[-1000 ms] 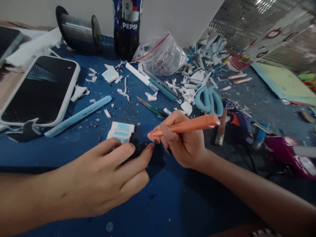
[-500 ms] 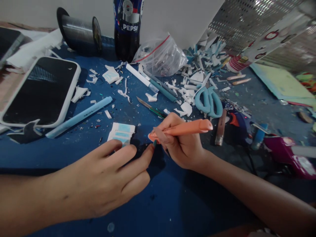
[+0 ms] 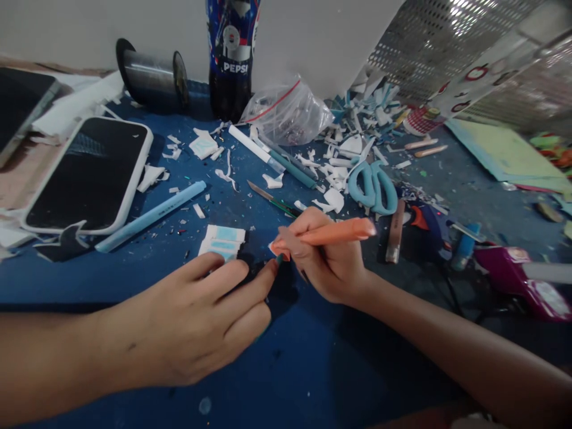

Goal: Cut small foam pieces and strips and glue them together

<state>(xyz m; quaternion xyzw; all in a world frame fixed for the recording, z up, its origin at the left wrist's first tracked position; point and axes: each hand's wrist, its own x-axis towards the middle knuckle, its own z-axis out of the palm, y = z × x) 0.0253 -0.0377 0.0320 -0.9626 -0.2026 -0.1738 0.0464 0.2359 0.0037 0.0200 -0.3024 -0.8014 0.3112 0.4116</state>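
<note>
Blue counter: backed by a pale wall; its lower middle is mostly bare, which seems to give both forearms room to rest.
Small orange piece: at the centre of the frame, under the pen tip, partly hidden by fingers.
Right hand: fingers closed around an orange marker, held low and slanted like a pencil, probably for control on so small a thing.
Left hand: fingers bent and spread, one fingertip at the edge of the orange piece, likely to steady it; whether it pinches or merely presses, I cannot tell.
White-and-blue piece: flat, just beyond the left hand's knuckles, within easy reach.
Knife and scissors: lying near the right hand, the scissors among white scraps.
Phone: at the left of the frame, lying flat, apart from both hands.
</note>
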